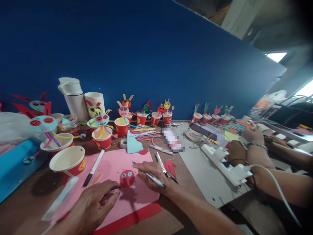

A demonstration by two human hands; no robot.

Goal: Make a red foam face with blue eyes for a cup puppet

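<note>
In my right hand (153, 176) is a slim pen (156, 180), gripped between curled fingers and slanting up to the left over pink paper (144, 192). Just left of that hand lies a red paper disc (127, 178) with two light-blue eyes with dark pupils. My left hand (97, 200) rests low on the paper, fingers curled, beside the disc; a small dark bit shows at its fingertips, too unclear to name. A white marker (94, 168) with a black end lies on the paper. Scissors (163, 164) and red paper scraps (170, 168) sit beyond my right hand.
Paper cups (67, 160) with pipe-cleaner paper animals (102, 120) line the back. A flask (73, 98) and stacked cups (95, 99) stand behind. At right are a power strip (221, 166) with cables and another person's hands (251, 137). A blue panel (146, 49) rises behind.
</note>
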